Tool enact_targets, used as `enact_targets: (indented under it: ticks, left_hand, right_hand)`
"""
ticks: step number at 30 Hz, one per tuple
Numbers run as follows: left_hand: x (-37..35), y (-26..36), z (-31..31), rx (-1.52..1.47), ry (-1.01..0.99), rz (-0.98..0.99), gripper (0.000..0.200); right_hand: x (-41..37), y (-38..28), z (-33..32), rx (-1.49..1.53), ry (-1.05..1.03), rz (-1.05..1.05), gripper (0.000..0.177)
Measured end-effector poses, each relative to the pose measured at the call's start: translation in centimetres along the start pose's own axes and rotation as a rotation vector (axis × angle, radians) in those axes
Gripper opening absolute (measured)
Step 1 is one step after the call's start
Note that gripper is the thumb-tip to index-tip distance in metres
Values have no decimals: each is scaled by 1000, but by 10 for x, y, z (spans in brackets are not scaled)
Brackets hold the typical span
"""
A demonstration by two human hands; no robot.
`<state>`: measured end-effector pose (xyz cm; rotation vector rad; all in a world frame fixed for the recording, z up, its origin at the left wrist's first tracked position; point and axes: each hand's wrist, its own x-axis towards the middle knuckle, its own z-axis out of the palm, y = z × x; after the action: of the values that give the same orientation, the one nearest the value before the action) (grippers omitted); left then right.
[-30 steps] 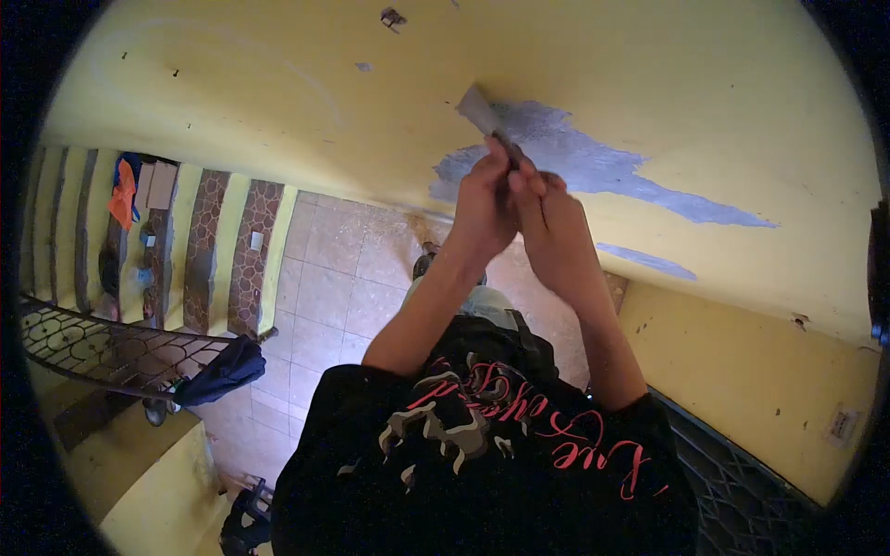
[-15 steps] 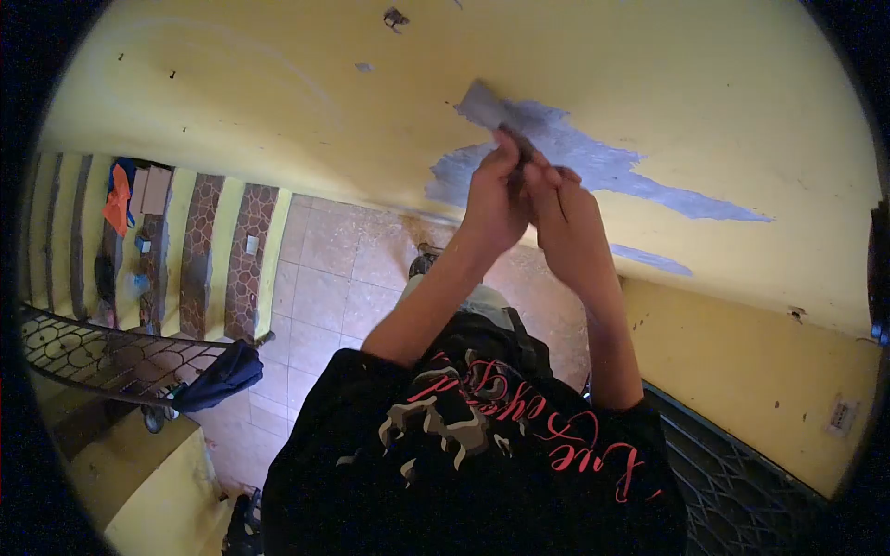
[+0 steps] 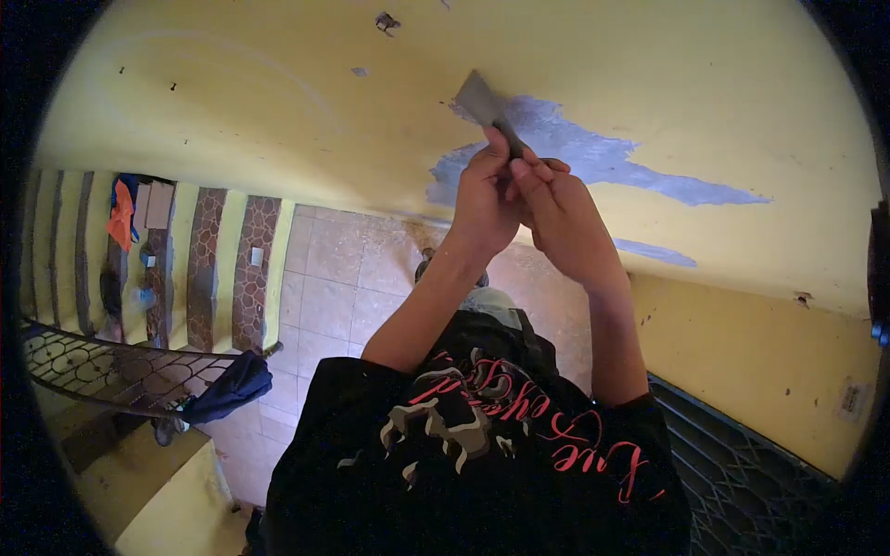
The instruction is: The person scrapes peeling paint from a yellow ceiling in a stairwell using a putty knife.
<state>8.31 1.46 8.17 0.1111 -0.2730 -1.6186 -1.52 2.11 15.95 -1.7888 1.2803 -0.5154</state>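
A putty knife [image 3: 476, 98] with a wide metal blade and a dark handle points up and left, its blade at the upper left edge of a bare grey patch [image 3: 593, 156] in the yellow wall [image 3: 278, 120]. My left hand [image 3: 488, 199] is closed around the handle, thumb stretched along it toward the blade. Pressed against it, my right hand [image 3: 567, 218] also grips the handle, and its fingers partly overlap the left ones. Most of the handle is hidden by both hands.
Stone-patterned steps [image 3: 250, 269] lie at the left, with an orange cloth [image 3: 120, 215] on them. A dark garment [image 3: 229, 387] hangs on the metal railing [image 3: 111, 375]. Below is a tiled floor [image 3: 320, 250]; a dark metal lattice gate [image 3: 732, 463] stands lower right.
Both hands and the putty knife have shifted slightly up and left at the patch's edge. The view has tilted a little. The grip stays on the handle.
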Motion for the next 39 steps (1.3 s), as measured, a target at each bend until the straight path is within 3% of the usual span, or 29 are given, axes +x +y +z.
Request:
enact_targets:
  ticks: [2, 9, 11, 15, 17, 21, 23, 27, 29, 33, 39]
  left_hand:
    - [3, -4, 3, 1, 45, -55, 51]
    - [7, -6, 14, 11, 111, -39, 50]
    - [-4, 0, 15, 17, 59, -49, 49]
    - [14, 8, -3, 70, 163, -25, 50]
    - [-10, 11, 13, 10, 51, -90, 51]
    - [0, 6, -4, 48, 121, -26, 51]
    - [-17, 5, -3, 14, 138, -194, 45]
    - [-23, -14, -12, 42, 118, -230, 48]
    - [-25, -20, -16, 31, 79, -247, 48]
    - [-25, -32, -18, 42, 5, -304, 48]
    - [-21, -46, -27, 21, -9, -308, 49]
  right_hand:
    - [2, 8, 0, 73, 88, -31, 36]
    - [2, 2, -8, 185, 97, -7, 37]
    - [-6, -6, -8, 98, 4, -2, 38]
    - [20, 3, -1, -102, 79, -57, 40]
    - [-11, -14, -1, 153, 2, -23, 40]
    - [12, 12, 1, 129, 0, -8, 37]
    - [-5, 13, 2, 160, -97, 111, 37]
    - [-20, 26, -3, 276, -86, 219, 36]
    - [-27, 30, -13, 491, -219, 364, 30]
    - [-42, 55, -19, 625, -184, 317, 26]
    - [-49, 73, -15, 626, -66, 273, 36]
